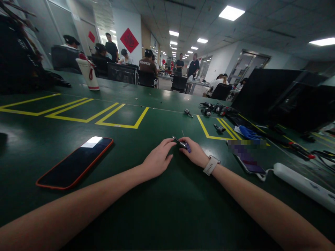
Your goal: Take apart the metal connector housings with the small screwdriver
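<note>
Over the green table, my right hand (195, 152) is closed around a small dark metal cylindrical part (178, 141). A purple piece (188, 146) also sticks out of its fingers, and a thin rod (183, 133) points up behind them; whether these two belong together I cannot tell. My left hand (157, 157) faces it, fingertips at the free end of the metal part. Its thumb is spread away from the fingers, with nothing gripped between. Similar metal parts, one (219, 128) inside a yellow-taped area and one (188, 113) farther back, lie beyond my right hand.
An orange-cased phone (75, 164) lies left, another phone (247, 158) right, beside a white power strip (303, 183). Behind stand a cup (89, 75) and dark monitors (269, 94). Blue gloves (250, 133) and several cabled parts (209, 108) lie right. People sit and stand beyond the table.
</note>
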The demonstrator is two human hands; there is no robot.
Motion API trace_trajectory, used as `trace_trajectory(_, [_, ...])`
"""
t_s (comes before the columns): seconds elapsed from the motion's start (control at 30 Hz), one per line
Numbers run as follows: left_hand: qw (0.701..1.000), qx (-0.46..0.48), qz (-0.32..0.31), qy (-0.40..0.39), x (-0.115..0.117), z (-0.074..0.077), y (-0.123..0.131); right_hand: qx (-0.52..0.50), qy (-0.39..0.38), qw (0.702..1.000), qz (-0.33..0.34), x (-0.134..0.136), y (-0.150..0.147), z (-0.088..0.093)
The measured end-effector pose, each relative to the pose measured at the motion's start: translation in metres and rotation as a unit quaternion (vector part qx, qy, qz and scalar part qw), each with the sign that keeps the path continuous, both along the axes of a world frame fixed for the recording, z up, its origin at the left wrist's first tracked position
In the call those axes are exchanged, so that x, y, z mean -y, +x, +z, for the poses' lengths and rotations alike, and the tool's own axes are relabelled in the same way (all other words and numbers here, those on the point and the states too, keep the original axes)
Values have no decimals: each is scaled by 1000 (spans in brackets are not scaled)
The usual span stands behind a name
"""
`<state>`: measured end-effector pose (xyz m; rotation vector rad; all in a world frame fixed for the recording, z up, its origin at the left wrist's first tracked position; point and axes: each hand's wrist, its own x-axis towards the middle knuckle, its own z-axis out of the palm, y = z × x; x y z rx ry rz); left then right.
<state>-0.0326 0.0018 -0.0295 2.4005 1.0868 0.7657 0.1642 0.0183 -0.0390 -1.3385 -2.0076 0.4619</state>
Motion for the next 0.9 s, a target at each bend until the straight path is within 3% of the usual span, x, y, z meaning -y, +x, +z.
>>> trace_trajectory(0.2, [997, -58, -39, 14, -7, -1, 20, -26, -29, 998, 42, 28, -1, 3])
trace_trajectory(0.43, [986, -123, -48, 101, -7, 0, 30, -43, -61, 994, 84, 27, 7, 5])
trace_trajectory(0.77, [969, -204, -32, 138, 2, 1, 19, 21, -35, 998, 45, 35, 11, 11])
trace_trajectory(0.9, [981, -159, -26, 107, 7, 3, 1, 53, -22, 998, 35, 38, 12, 9])
